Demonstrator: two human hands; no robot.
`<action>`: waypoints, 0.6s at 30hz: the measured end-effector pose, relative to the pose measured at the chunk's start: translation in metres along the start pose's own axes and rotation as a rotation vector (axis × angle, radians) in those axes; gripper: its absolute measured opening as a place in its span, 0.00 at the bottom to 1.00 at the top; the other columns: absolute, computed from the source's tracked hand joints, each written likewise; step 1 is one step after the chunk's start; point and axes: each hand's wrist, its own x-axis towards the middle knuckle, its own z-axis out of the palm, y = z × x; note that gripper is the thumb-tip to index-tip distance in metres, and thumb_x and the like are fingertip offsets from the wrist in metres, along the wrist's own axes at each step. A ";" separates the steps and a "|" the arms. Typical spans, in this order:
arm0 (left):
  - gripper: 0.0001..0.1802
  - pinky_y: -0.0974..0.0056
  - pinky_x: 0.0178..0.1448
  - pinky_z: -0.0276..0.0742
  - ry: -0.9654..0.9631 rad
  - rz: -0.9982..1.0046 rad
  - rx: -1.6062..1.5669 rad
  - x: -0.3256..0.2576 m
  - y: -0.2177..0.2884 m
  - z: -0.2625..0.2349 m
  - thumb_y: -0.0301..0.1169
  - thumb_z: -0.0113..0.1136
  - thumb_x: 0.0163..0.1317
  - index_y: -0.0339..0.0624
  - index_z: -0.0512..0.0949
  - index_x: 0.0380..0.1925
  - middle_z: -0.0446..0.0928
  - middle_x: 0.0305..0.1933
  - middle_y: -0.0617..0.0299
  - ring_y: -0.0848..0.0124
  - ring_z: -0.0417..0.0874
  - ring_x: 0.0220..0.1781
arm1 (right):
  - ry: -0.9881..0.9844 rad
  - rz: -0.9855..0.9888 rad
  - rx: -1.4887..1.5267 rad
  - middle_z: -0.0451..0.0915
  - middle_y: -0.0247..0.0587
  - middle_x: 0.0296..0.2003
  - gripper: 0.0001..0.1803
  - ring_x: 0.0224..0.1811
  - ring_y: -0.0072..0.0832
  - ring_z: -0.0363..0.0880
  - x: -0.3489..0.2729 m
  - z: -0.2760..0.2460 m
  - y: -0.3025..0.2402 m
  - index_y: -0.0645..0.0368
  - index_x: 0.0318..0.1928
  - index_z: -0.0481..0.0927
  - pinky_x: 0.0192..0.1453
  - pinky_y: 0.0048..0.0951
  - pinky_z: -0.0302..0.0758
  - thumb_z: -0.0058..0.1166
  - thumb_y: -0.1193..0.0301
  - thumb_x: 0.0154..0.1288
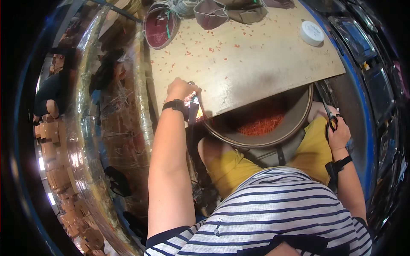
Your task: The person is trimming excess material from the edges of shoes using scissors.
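Two hands are at work here, and we take them from our lap outward. Our right hand point(339, 134) hangs low beside the yellow-clad knee, its fingers closed through the handles of a pair of scissors point(331, 119) whose blades point up and away; nothing lies between the blades. Between our knees sits a round basin point(299, 123), partly tucked under the table edge, with a heap of orange-red trimmings point(261, 124) in it. That heap, we judge, speaks for a fair share of cutting already done.

Our left hand point(179, 90) reaches to the near edge of the wooden tabletop point(256, 59), fingers curled down around a small piece point(193, 106) that hangs just below the wrist; it shows pale and reddish patches, but it is too small and bright for us to tell its kind. It touches the board's edge and lies well apart from the scissors, so we judge this piece not yet trimmed.

Farther off, red flecks are scattered over the board. At its far edge lie a dark red shoe point(159, 26) and several more shoe uppers point(230, 13), and near the right corner stands a white round lid point(311, 33).
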 end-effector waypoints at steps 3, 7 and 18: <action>0.38 0.61 0.51 0.80 -0.015 0.023 0.004 -0.003 0.003 0.000 0.44 0.75 0.30 0.33 0.78 0.44 0.82 0.45 0.48 0.57 0.83 0.49 | 0.022 0.000 0.007 0.78 0.41 0.28 0.21 0.32 0.43 0.77 -0.002 -0.001 0.001 0.54 0.47 0.76 0.38 0.41 0.73 0.63 0.69 0.49; 0.36 0.61 0.51 0.80 -0.003 0.009 -0.017 0.005 -0.007 0.004 0.45 0.74 0.33 0.34 0.79 0.43 0.82 0.45 0.48 0.57 0.83 0.49 | 0.001 0.004 0.006 0.79 0.42 0.30 0.21 0.33 0.44 0.77 -0.003 0.000 0.000 0.55 0.47 0.76 0.38 0.42 0.73 0.63 0.69 0.50; 0.36 0.60 0.54 0.80 -0.022 -0.015 -0.032 0.008 -0.004 0.004 0.45 0.76 0.33 0.36 0.80 0.44 0.81 0.48 0.48 0.56 0.83 0.51 | 0.020 0.006 -0.020 0.78 0.42 0.28 0.21 0.32 0.44 0.77 -0.002 0.003 0.002 0.55 0.48 0.76 0.38 0.42 0.73 0.62 0.69 0.51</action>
